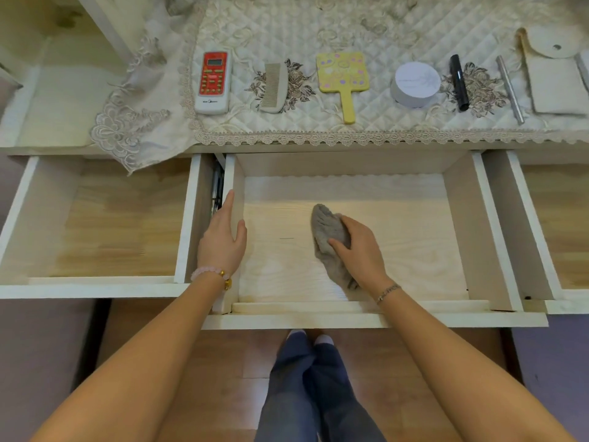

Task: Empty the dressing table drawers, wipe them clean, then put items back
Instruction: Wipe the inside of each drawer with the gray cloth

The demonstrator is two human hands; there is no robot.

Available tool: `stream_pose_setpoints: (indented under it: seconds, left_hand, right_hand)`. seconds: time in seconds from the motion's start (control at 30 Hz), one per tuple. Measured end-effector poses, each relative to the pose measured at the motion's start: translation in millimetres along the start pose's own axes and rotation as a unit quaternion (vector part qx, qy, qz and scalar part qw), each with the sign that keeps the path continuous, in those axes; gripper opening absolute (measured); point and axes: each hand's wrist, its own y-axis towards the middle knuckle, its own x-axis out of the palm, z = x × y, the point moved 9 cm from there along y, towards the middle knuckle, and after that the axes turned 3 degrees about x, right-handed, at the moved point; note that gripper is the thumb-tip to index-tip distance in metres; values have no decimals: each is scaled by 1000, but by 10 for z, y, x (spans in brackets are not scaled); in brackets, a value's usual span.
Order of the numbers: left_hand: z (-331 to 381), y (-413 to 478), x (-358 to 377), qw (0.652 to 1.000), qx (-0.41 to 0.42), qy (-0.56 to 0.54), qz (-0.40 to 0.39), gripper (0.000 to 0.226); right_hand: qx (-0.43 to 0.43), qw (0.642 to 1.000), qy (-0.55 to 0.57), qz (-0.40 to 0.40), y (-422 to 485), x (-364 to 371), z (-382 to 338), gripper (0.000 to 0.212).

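The middle drawer (pixel 459 237) is pulled out, and only the cloth and my hand are in it. My right hand (pixel 360 247) grips a grey cloth (pixel 328 231) against the drawer's pale wooden floor. My left hand (pixel 223 237) rests flat on the drawer's left wall, fingers straight. The left drawer (pixel 105 224) and the right drawer (pixel 564 224) also stand open with bare bottoms. On the quilted tabletop cover lie a red and white remote (pixel 213 81), a comb (pixel 274 87), a yellow hand mirror (pixel 344 81), a round white jar (pixel 416 84), a black tube (pixel 459 81) and a metal stick (pixel 510 90).
A lace-edged quilted cover (pixel 287 33) spreads over the dressing table and hangs down at the left. A beige pouch (pixel 554 81) lies at the far right of the top. My legs (pixel 306 390) stand on the wooden floor just below the middle drawer's front.
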Motion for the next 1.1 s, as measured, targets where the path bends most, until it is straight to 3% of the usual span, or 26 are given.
stream_pose_setpoints:
  seconds: [0.13, 0.3, 0.43, 0.6, 0.83, 0.93, 1.1]
  left_hand:
    - [-7, -1, -6, 1000, -5, 0, 2, 57]
    - [2, 7, -8, 1000, -8, 5, -6, 57]
    - [4, 9, -4, 1000, -10, 11, -14, 57]
    - [16, -1, 0, 999, -13, 23, -29, 59]
    - [116, -39, -5, 995, -16, 62, -75, 65]
    - [434, -149, -49, 989, 45, 132, -37, 62]
    - [1233, -445, 325, 984, 121, 117, -67, 65]
  right_hand:
    - [75, 996, -39, -1, -6, 56, 116, 62]
    - [137, 984, 85, -71, -67, 285, -49, 60]
    - [145, 981, 105, -78, -91, 310, -169, 40]
    - [191, 957, 204, -80, -183, 171, -72, 37]
    - [200, 916, 347, -21, -371, -544, -43, 35]
    - [192, 904, 381, 6, -464, -952, 25, 37]
    - [173, 897, 406, 21, -638, -1576, 327, 31]
